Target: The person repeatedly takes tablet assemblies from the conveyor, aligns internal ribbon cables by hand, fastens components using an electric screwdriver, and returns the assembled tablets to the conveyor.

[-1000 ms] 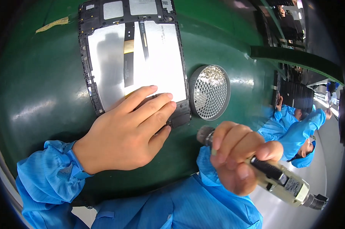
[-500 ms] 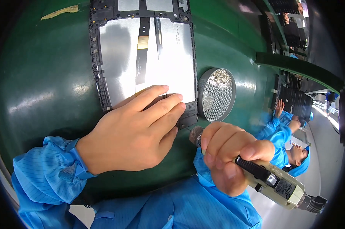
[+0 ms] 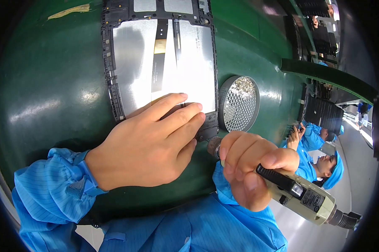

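An opened tablet frame [image 3: 164,63] with a silvery inner plate and black ribbon cables lies on the green table [image 3: 46,92]. My left hand [image 3: 149,145] rests flat on its near corner, fingers spread over the lower edge. My right hand [image 3: 250,168] grips a beige electric screwdriver [image 3: 300,195] whose tip points at the frame's near right corner, just beside my left fingertips. Both arms wear blue sleeves.
A round perforated metal screw dish [image 3: 239,103] sits right of the frame. A strip of yellow tape [image 3: 67,11] lies at the far left. Another worker in blue [image 3: 319,155] sits at the right, beyond a dark tray rack [image 3: 321,113].
The view has shifted so the frame appears lower and closer. My right hand with the screwdriver has moved up toward the frame's corner. My left hand stays pressed on the frame.
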Demonstrator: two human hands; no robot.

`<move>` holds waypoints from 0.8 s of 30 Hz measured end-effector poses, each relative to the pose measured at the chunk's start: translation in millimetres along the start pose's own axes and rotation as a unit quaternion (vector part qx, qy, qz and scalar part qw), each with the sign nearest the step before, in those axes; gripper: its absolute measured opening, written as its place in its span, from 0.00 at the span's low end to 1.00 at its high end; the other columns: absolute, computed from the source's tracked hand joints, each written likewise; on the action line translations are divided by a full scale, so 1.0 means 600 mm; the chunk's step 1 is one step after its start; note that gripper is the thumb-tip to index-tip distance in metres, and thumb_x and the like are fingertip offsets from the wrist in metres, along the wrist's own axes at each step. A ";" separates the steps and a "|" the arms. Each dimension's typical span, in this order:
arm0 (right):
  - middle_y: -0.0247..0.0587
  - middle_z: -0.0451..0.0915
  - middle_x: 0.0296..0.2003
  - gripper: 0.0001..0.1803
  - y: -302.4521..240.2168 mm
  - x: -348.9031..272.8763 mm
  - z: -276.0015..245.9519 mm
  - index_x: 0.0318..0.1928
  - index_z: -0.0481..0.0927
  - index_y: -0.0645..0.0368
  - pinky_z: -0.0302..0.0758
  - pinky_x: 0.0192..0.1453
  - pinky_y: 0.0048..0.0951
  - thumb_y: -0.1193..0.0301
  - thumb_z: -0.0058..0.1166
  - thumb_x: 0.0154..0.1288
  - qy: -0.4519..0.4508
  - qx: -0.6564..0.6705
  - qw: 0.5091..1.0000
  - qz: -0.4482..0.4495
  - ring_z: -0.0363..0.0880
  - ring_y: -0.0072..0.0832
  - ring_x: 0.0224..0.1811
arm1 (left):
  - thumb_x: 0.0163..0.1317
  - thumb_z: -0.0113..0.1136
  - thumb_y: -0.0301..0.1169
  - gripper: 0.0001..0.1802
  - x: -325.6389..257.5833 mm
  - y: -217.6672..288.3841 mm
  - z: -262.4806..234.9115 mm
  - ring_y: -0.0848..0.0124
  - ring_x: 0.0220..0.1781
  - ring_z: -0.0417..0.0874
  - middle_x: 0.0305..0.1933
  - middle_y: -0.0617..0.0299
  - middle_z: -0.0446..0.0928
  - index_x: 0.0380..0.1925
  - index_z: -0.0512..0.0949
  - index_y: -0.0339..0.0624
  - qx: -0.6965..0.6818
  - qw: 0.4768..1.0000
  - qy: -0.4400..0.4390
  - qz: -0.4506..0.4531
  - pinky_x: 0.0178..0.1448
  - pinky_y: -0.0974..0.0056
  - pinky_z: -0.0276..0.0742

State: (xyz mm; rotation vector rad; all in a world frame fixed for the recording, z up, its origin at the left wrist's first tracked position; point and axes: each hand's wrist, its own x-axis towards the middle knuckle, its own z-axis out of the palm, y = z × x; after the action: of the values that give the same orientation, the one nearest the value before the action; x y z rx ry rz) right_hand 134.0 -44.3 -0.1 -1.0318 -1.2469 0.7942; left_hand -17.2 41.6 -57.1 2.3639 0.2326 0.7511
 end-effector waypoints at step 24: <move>0.39 0.68 0.20 0.17 -0.035 0.013 -0.079 0.47 0.67 0.59 0.69 0.31 0.37 0.77 0.51 0.55 0.091 -0.070 0.992 -0.056 0.67 0.30 0.21 | 0.45 0.63 0.30 0.17 -0.017 0.017 -0.061 0.52 0.58 0.73 0.52 0.48 0.73 0.39 0.81 0.40 0.068 0.993 -0.078 0.059 0.64 0.47 0.66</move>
State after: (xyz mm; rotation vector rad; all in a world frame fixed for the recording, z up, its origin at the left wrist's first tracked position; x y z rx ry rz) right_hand 180.5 -53.2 22.2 -1.1110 -1.2036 0.5203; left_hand -46.5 49.5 -32.2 2.5702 0.0794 0.6185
